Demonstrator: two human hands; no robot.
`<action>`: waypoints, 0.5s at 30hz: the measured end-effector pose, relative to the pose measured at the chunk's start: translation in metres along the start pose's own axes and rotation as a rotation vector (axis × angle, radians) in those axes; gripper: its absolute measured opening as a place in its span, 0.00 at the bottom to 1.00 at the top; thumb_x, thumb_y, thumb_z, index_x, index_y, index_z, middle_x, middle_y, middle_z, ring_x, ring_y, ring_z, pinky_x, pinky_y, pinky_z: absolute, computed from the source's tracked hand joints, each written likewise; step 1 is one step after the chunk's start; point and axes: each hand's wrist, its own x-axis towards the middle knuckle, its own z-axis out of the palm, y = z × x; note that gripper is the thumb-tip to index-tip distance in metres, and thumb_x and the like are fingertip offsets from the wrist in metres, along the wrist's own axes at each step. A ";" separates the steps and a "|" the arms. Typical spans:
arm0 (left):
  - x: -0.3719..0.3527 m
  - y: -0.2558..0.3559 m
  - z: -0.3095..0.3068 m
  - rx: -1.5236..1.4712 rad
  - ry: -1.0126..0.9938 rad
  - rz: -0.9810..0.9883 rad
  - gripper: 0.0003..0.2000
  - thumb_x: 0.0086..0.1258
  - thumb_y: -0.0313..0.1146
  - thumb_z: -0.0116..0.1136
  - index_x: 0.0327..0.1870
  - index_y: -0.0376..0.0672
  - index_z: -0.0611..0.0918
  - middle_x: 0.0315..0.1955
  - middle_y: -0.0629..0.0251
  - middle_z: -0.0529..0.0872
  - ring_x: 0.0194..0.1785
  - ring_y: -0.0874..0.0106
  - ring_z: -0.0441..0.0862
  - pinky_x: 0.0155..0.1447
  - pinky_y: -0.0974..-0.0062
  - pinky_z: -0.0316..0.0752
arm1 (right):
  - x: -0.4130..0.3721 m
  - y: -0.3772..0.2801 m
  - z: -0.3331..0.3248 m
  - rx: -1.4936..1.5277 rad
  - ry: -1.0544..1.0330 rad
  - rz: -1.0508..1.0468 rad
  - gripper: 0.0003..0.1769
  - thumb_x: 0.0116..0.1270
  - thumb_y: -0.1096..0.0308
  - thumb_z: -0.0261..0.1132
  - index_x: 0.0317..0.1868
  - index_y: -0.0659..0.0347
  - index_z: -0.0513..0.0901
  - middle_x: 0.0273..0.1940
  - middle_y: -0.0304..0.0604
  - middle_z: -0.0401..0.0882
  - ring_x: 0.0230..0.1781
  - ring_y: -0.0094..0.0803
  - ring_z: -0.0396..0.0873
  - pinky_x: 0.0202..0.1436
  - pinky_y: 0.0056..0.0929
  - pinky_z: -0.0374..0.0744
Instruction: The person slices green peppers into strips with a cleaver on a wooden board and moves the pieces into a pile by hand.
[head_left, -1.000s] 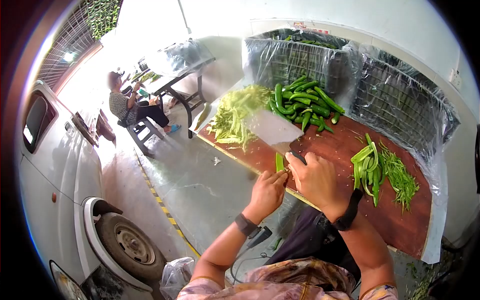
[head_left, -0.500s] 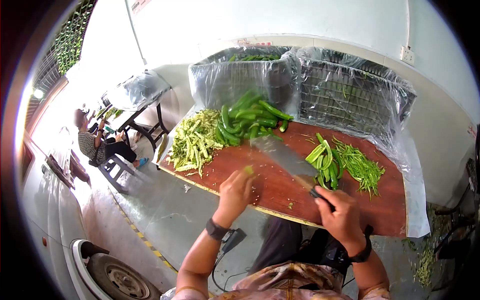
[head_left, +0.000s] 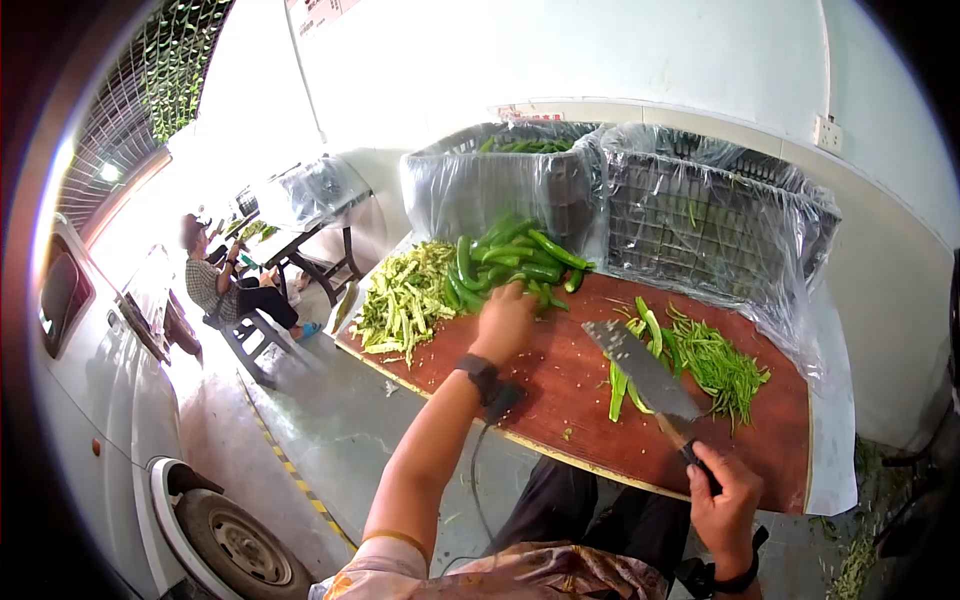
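Note:
My right hand (head_left: 727, 492) is closed round the handle of a cleaver (head_left: 645, 372), whose broad blade, dotted with pale seeds, tilts over cut pepper pieces (head_left: 617, 388). My left hand (head_left: 507, 322) is at the front edge of a pile of whole green peppers (head_left: 520, 255); its fingertips are partly hidden among them, so their grip does not show. Left of that pile lies a heap of pale pepper cores (head_left: 405, 300). Thin green pepper shreds (head_left: 722, 365) form a mound to the right of the blade.
All this lies on a reddish-brown board (head_left: 560, 385) scattered with seeds. Behind it stand two plastic-lined crates, the left crate (head_left: 500, 190) with green peppers and the right crate (head_left: 700, 210). A seated person (head_left: 215, 285) works at another table. A white vehicle (head_left: 110, 400) is at left.
My left hand has moved forward to the pepper pile; the pale green bit near its fingers is no longer seen. My right hand and cleaver have shifted right and nearer me. The view has tilted slightly.

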 end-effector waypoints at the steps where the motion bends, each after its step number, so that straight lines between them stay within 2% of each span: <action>1: 0.000 -0.006 0.002 0.004 0.002 0.002 0.11 0.65 0.34 0.57 0.47 0.50 0.85 0.53 0.57 0.81 0.55 0.55 0.78 0.55 0.62 0.78 | -0.001 -0.004 0.000 0.013 -0.042 0.029 0.15 0.57 0.78 0.70 0.46 0.63 0.86 0.32 0.53 0.84 0.31 0.50 0.83 0.34 0.40 0.79; 3: 0.000 -0.011 0.000 -0.071 -0.065 -0.070 0.10 0.65 0.35 0.55 0.43 0.49 0.86 0.51 0.56 0.81 0.51 0.53 0.80 0.53 0.58 0.79 | 0.000 -0.007 0.003 0.053 -0.077 0.063 0.14 0.58 0.77 0.70 0.46 0.63 0.86 0.33 0.53 0.84 0.33 0.49 0.84 0.36 0.39 0.80; 4: 0.005 -0.003 -0.019 -0.035 -0.278 -0.031 0.11 0.64 0.36 0.56 0.45 0.50 0.85 0.50 0.54 0.82 0.48 0.53 0.81 0.49 0.57 0.80 | -0.001 -0.007 0.008 0.150 -0.107 0.119 0.14 0.59 0.76 0.70 0.47 0.63 0.86 0.34 0.54 0.85 0.34 0.49 0.85 0.36 0.38 0.80; 5: 0.006 -0.012 -0.007 -0.038 -0.281 -0.022 0.11 0.64 0.36 0.56 0.45 0.50 0.85 0.50 0.54 0.82 0.48 0.53 0.81 0.49 0.57 0.80 | -0.002 -0.006 0.012 0.245 -0.136 0.178 0.14 0.59 0.75 0.71 0.47 0.64 0.86 0.35 0.54 0.86 0.35 0.49 0.86 0.37 0.37 0.81; 6: 0.006 -0.025 0.014 0.032 -0.278 0.072 0.12 0.64 0.36 0.55 0.47 0.50 0.84 0.49 0.53 0.82 0.48 0.53 0.81 0.48 0.56 0.80 | -0.003 -0.005 0.016 0.325 -0.171 0.229 0.13 0.61 0.74 0.70 0.48 0.65 0.86 0.38 0.55 0.87 0.39 0.44 0.87 0.41 0.33 0.81; 7: 0.006 -0.030 0.020 0.101 -0.275 0.167 0.13 0.64 0.36 0.55 0.49 0.50 0.83 0.48 0.53 0.83 0.47 0.53 0.82 0.46 0.56 0.81 | -0.004 -0.004 0.019 0.321 -0.163 0.237 0.13 0.61 0.74 0.70 0.48 0.65 0.86 0.38 0.55 0.87 0.39 0.44 0.87 0.41 0.33 0.81; 8: 0.004 -0.035 0.026 0.041 -0.251 0.088 0.16 0.63 0.40 0.57 0.52 0.49 0.81 0.40 0.55 0.85 0.46 0.55 0.82 0.45 0.56 0.81 | -0.006 -0.004 0.023 0.391 -0.213 0.309 0.13 0.62 0.74 0.69 0.48 0.66 0.85 0.39 0.54 0.87 0.40 0.41 0.88 0.42 0.33 0.81; 9: 0.004 -0.030 0.020 0.038 -0.254 0.095 0.16 0.63 0.40 0.57 0.52 0.49 0.81 0.40 0.55 0.85 0.46 0.55 0.82 0.45 0.56 0.81 | -0.007 -0.003 0.026 0.463 -0.264 0.380 0.13 0.63 0.74 0.68 0.48 0.66 0.85 0.40 0.54 0.87 0.42 0.38 0.88 0.44 0.32 0.81; 10: 0.003 -0.022 0.005 -0.043 -0.134 -0.041 0.11 0.62 0.34 0.58 0.44 0.46 0.85 0.38 0.57 0.87 0.44 0.55 0.83 0.47 0.58 0.80 | -0.007 -0.003 0.028 0.505 -0.309 0.443 0.12 0.66 0.73 0.67 0.49 0.67 0.85 0.39 0.49 0.88 0.41 0.30 0.87 0.45 0.29 0.81; 11: 0.000 -0.012 -0.014 -0.121 -0.015 -0.180 0.08 0.61 0.29 0.59 0.35 0.43 0.89 0.36 0.59 0.88 0.42 0.56 0.84 0.49 0.60 0.80 | -0.008 -0.002 0.033 0.506 -0.309 0.450 0.12 0.66 0.73 0.67 0.49 0.67 0.85 0.39 0.49 0.88 0.41 0.30 0.87 0.45 0.29 0.81; 12: -0.004 -0.001 -0.040 -0.020 -0.049 -0.174 0.09 0.60 0.27 0.59 0.38 0.42 0.89 0.37 0.56 0.88 0.43 0.56 0.85 0.51 0.61 0.80 | -0.009 -0.001 0.038 0.615 -0.339 0.528 0.14 0.67 0.72 0.66 0.51 0.67 0.83 0.38 0.47 0.88 0.38 0.27 0.85 0.42 0.26 0.80; 13: -0.009 -0.027 -0.029 -0.068 0.036 -0.136 0.09 0.60 0.26 0.60 0.39 0.41 0.89 0.37 0.54 0.88 0.43 0.56 0.85 0.51 0.62 0.80 | -0.009 -0.001 0.041 0.724 -0.368 0.605 0.15 0.67 0.72 0.66 0.53 0.67 0.82 0.37 0.45 0.87 0.35 0.24 0.84 0.38 0.24 0.80; 14: -0.020 -0.049 -0.018 -0.154 0.116 -0.205 0.08 0.60 0.26 0.61 0.39 0.41 0.89 0.36 0.54 0.88 0.42 0.56 0.86 0.51 0.62 0.80 | -0.008 -0.002 0.042 0.727 -0.372 0.611 0.15 0.67 0.72 0.66 0.53 0.67 0.82 0.37 0.45 0.87 0.35 0.24 0.84 0.38 0.24 0.80; 15: -0.032 -0.059 -0.019 -0.237 0.198 -0.276 0.08 0.61 0.27 0.62 0.38 0.41 0.89 0.36 0.53 0.88 0.41 0.56 0.86 0.50 0.63 0.81 | -0.005 -0.002 0.042 0.846 -0.428 0.742 0.18 0.68 0.72 0.66 0.56 0.67 0.79 0.35 0.43 0.84 0.31 0.22 0.80 0.33 0.21 0.77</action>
